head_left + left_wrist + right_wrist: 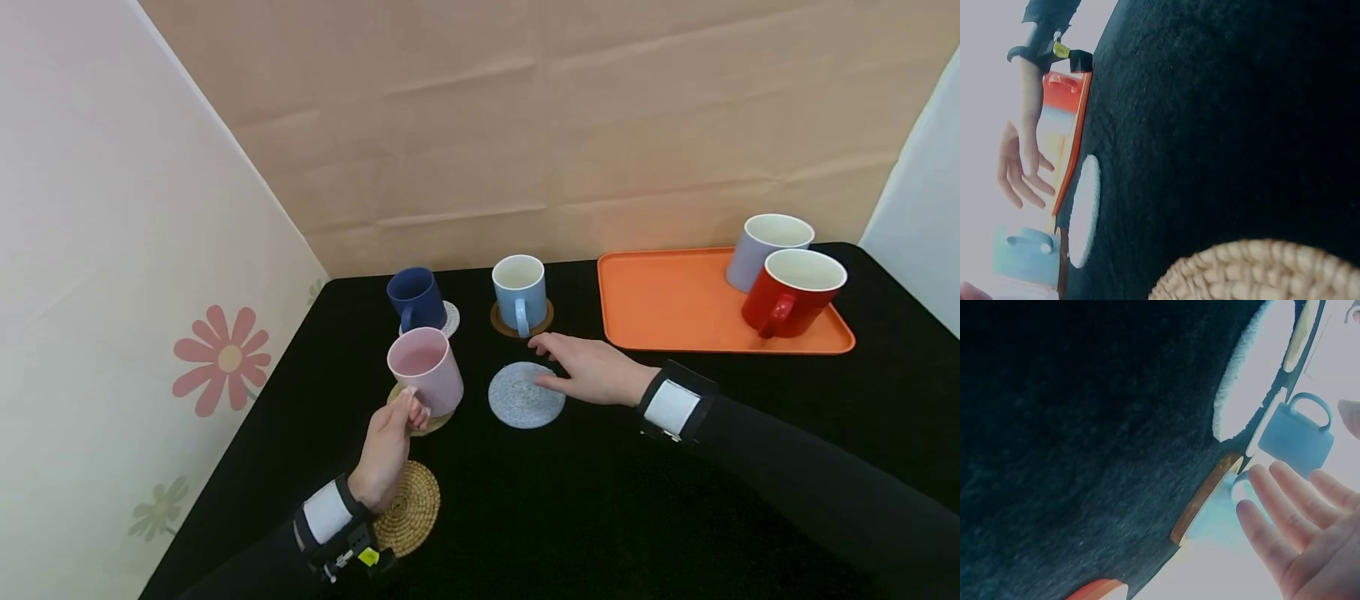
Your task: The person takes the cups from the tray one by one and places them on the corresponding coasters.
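My left hand [388, 450] grips the handle of a pink mug [437, 379], which overlaps a tan round coaster [435, 423] in the head view. Below that wrist lies a woven straw coaster [411, 508]. With fingers spread and nothing in it, my right hand [600, 367] hovers at the right edge of a pale grey-blue coaster [521, 398]. Just beyond its fingertips a light blue mug [517, 292] stands on a brown coaster [549, 321]. In the right wrist view, the right hand's fingers [1288, 515] partly cover the light blue mug [1222, 515].
A dark blue mug [416, 300] stands on a white coaster [452, 318] at the back left. To the right, an orange tray [667, 300] bears a red mug [795, 296] and a lavender mug [750, 254]. Walls rise at the back and both sides of the black table [600, 500].
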`<state>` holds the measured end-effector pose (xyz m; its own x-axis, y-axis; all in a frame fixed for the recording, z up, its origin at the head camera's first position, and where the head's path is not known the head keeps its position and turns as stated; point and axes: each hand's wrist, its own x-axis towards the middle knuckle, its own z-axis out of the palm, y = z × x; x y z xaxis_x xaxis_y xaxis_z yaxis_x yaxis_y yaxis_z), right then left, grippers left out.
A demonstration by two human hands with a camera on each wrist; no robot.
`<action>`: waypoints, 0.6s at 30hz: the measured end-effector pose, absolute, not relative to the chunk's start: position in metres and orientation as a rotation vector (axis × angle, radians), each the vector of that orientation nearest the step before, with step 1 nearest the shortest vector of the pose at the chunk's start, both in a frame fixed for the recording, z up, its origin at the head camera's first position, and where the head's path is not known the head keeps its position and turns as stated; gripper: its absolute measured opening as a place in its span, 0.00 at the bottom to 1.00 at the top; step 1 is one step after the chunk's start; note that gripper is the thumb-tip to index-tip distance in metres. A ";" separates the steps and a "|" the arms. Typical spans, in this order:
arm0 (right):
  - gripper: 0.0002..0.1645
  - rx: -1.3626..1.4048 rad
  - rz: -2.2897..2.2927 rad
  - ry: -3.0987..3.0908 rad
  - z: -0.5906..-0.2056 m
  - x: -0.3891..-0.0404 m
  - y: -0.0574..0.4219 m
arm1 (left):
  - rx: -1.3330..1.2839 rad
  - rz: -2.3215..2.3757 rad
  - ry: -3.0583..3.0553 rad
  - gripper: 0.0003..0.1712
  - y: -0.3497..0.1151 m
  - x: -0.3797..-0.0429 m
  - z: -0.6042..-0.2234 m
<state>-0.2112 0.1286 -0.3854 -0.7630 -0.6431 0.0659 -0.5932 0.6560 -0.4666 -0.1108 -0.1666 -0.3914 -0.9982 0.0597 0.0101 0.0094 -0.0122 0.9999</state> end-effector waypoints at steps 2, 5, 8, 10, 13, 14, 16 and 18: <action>0.32 -1.024 -0.710 2.779 -0.385 -0.210 0.132 | 0.051 2.223 2.185 0.21 -0.170 -0.111 -0.393; 0.31 -1.017 -0.700 2.804 -0.385 -0.208 0.137 | 0.030 2.240 2.201 0.21 -0.174 -0.110 -0.396; 0.30 -1.017 -0.694 2.820 -0.385 -0.206 0.143 | 0.024 2.250 2.214 0.21 -0.179 -0.108 -0.398; 0.30 -1.011 -0.690 2.825 -0.385 -0.204 0.146 | 0.011 2.257 2.209 0.21 -0.181 -0.107 -0.400; 0.30 -0.996 -0.682 2.830 -0.385 -0.203 0.152 | 0.003 2.267 2.197 0.21 -0.184 -0.106 -0.400; 0.30 -0.989 -0.679 2.832 -0.385 -0.202 0.154 | 0.000 2.271 2.191 0.20 -0.184 -0.106 -0.400; 0.29 -0.983 -0.672 2.835 -0.385 -0.202 0.156 | 0.000 2.272 2.187 0.20 -0.185 -0.106 -0.401; 0.29 -0.978 -0.666 2.837 -0.385 -0.201 0.159 | 0.004 2.271 2.189 0.20 -0.184 -0.107 -0.401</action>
